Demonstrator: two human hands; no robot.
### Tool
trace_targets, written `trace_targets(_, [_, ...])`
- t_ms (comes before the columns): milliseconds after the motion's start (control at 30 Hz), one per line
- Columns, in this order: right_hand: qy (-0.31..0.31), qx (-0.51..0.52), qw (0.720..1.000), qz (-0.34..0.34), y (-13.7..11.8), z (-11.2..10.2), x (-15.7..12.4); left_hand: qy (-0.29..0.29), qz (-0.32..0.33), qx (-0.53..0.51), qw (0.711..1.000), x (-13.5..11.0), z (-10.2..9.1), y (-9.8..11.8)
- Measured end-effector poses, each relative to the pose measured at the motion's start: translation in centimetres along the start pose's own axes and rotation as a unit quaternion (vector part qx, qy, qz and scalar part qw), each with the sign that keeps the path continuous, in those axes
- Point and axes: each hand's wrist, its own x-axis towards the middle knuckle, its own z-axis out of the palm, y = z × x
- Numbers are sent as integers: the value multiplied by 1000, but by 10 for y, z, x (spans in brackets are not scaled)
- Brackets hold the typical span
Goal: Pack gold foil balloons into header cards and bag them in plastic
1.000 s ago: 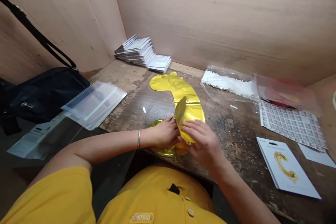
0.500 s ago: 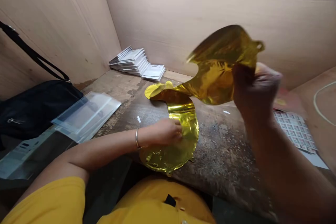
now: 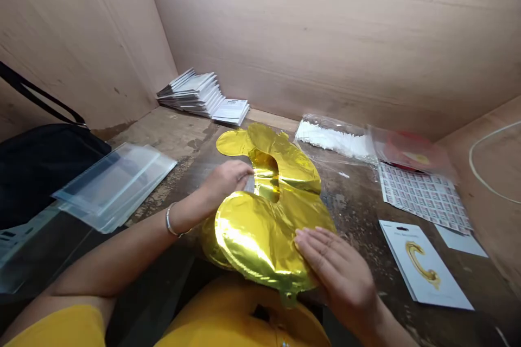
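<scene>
A shiny gold foil balloon point(image 3: 293, 200), flat and uninflated, lies folded over itself on the table in front of me. A small tab with a hole sticks out at its near edge. My left hand point(image 3: 230, 181) is closed at the inner curve, its fingertips pinching the foil edge. Fingers stretched out, my right hand point(image 3: 337, 268) lies flat on the near right part of the foil. Right of it rests a stack of white cards point(image 3: 425, 265) with a gold C-shaped balloon printed on top.
Booklet-like white packs point(image 3: 201, 95) lean in the back left corner. Clear plastic sleeves point(image 3: 118, 184) and a black bag point(image 3: 49, 168) lie left. A bag of white pieces point(image 3: 336, 138), a red item in plastic point(image 3: 411, 152) and a sticker sheet point(image 3: 425, 195) are at right.
My right hand has brought the raised half of the balloon down toward me, over the lower part, and released its grip. My left hand has shifted up and left to the inner curve.
</scene>
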Motion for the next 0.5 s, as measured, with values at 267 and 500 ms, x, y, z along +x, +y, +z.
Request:
trace_targets(267, [-83,86,992,37,-51,-9,-13,-168,197,13,966,-11,50,32])
trace_targets(500, [-97,180,967,151,-16,-33,36,-227,226,-35,947,-22,65,38])
